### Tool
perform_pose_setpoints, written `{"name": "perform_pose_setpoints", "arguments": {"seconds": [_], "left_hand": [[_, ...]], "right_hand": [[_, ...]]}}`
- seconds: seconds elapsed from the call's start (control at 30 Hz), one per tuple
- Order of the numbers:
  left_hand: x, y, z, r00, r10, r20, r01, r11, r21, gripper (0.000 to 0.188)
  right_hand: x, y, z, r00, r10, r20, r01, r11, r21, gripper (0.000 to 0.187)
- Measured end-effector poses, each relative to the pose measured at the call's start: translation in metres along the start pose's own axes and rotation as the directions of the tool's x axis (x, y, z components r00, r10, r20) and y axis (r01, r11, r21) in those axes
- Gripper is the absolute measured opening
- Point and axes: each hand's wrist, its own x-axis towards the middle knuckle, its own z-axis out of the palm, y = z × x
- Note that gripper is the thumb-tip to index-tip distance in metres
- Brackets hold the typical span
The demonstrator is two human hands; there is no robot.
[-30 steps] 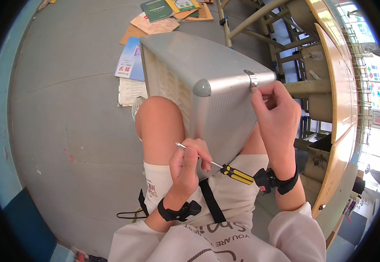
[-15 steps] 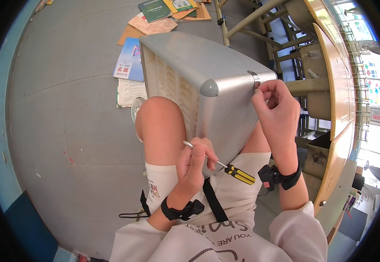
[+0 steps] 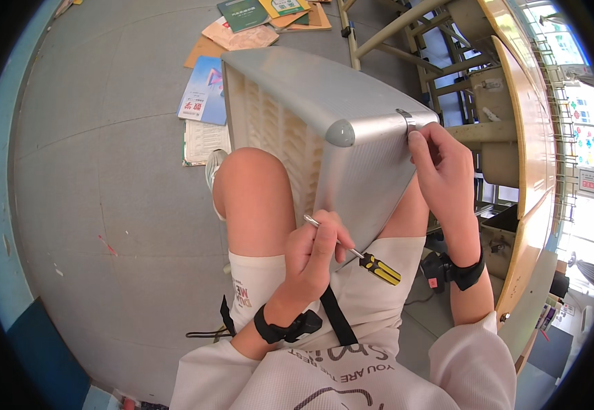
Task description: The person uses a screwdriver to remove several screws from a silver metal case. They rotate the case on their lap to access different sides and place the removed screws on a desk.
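Silver ribbed case (image 3: 368,160) sits mid-frame; the right hand (image 3: 447,164) pinches its metal latch (image 3: 406,119), upper right; the left hand (image 3: 316,249), lower centre, holds a yellow-and-black screwdriver (image 3: 380,269).

Right of centre, the right hand (image 3: 445,164) partly hides the metal latch (image 3: 406,118); lower centre, the left hand (image 3: 314,254) covers the screwdriver (image 3: 380,268) mid-shaft; the top edge crops a yellow booklet (image 3: 284,7).

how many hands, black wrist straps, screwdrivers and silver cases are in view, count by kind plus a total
Left hand and right hand: 2
Black wrist straps: 2
Screwdriver: 1
Silver case: 1
Total: 6
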Motion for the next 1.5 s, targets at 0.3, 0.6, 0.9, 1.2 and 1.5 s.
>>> {"name": "perform_pose_setpoints", "arguments": {"seconds": [0.3,0.6,0.9,1.2,1.5], "left_hand": [[0.0,0.001,0.001,1.0,0.007,-0.006,-0.007,1.0,0.028,0.035],[0.001,0.004,-0.003,1.0,0.029,0.008,-0.03,0.993,0.115,0.036],[0.0,0.002,0.002,0.999,0.019,-0.028,-0.016,0.994,0.112,0.038],[0.002,0.0,0.003,0.999,0.02,-0.032,-0.016,0.994,0.112,0.039],[0.0,-0.001,0.004,0.999,0.007,-0.036,-0.006,1.0,0.029,0.037]], "right_hand": [[0.0,-0.016,0.002,0.984,-0.175,0.028,0.173,0.915,-0.364,0.017],[0.006,-0.014,0.002,0.96,-0.274,0.06,0.279,0.914,-0.293,0.017],[0.019,-0.009,-0.008,0.907,-0.413,0.087,0.419,0.856,-0.302,0.013],[0.011,-0.008,-0.003,0.948,-0.312,0.063,0.317,0.912,-0.262,0.016],[0.005,-0.007,0.0,0.946,-0.325,-0.008,0.308,0.904,-0.297,0.013]]}}
